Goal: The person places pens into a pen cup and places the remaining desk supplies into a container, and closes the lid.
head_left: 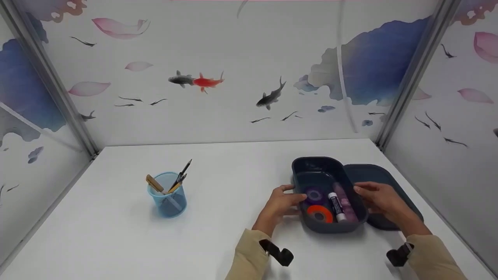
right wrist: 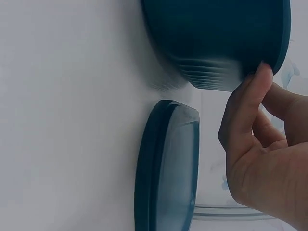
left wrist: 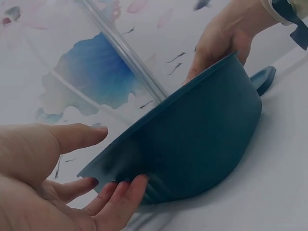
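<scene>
A dark blue-green open box (head_left: 314, 177) is at the right of the table. In it lie a purple ring-shaped roll (head_left: 313, 189), an orange ring-shaped roll (head_left: 311, 211), a glue stick (head_left: 337, 207) and a pinkish-purple tube-like thing (head_left: 350, 212). My left hand (head_left: 278, 204) is at its left side; in the left wrist view fingertips (left wrist: 139, 182) touch the outer wall while the thumb stands apart by the rim. My right hand (head_left: 383, 198) pinches the opposite rim, fingertip (right wrist: 262, 72) against the wall.
A matching lid (head_left: 375, 175) lies on the table right of the box, partly behind it and the right hand. At the left stands a light blue pen cup (head_left: 169, 204) with a pencil, a tan-handled thing and other slim tools. Printed walls (head_left: 233, 124) enclose the table.
</scene>
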{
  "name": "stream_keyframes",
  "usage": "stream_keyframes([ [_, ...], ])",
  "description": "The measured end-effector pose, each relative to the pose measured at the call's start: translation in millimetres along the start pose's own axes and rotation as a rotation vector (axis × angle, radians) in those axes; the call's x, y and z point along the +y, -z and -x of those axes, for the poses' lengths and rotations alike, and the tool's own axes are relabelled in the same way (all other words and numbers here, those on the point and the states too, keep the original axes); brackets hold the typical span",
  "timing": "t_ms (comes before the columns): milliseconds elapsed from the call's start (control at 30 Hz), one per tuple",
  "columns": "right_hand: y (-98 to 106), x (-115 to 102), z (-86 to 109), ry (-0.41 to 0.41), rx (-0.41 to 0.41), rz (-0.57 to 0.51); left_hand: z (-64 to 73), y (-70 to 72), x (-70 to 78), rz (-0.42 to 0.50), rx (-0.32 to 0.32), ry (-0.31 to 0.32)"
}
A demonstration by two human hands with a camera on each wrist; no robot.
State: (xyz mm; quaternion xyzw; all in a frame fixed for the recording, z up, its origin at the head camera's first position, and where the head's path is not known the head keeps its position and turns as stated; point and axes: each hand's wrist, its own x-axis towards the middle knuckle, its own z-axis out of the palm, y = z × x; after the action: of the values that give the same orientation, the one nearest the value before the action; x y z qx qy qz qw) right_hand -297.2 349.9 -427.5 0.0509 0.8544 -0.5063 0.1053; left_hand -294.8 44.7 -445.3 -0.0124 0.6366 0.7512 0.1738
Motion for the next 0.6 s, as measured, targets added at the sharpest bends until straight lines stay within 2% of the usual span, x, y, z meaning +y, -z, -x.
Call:
stream_keyframes([
  [300,-1,0,-1.0,-0.013,0.01,-0.039,-1.1,-4.9,-0.1,0.074,0.054,0.012],
  [600,11,-4,3.0,0.008,0.0,-0.021,0.6,-9.0,-0.7,0.086,0.11,0.027],
])
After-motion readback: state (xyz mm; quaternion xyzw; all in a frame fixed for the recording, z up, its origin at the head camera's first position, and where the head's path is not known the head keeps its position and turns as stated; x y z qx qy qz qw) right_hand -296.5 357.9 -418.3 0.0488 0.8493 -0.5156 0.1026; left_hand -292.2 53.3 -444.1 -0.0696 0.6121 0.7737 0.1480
